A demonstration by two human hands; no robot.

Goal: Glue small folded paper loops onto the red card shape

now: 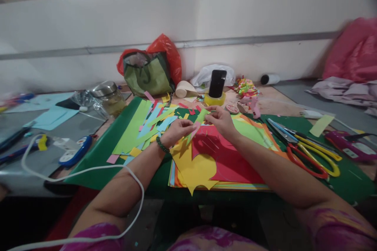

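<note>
Between my two hands is a small piece of green paper with a pink paper piece at its lower end. My left hand, with a dark green bead bracelet on the wrist, pinches the pink end. The fingers of my right hand are closed on the upper green part. Below them lies a stack of coloured sheets, with a red sheet on top and a yellow cut-out sheet at its left. Cut strips of paper are heaped to the left of my hands.
Scissors with red handles and others with yellow handles lie at the right. A pink glue gun and a phone on a yellow tape roll stand behind. A glass jar, a blue power strip and a white cable are at the left.
</note>
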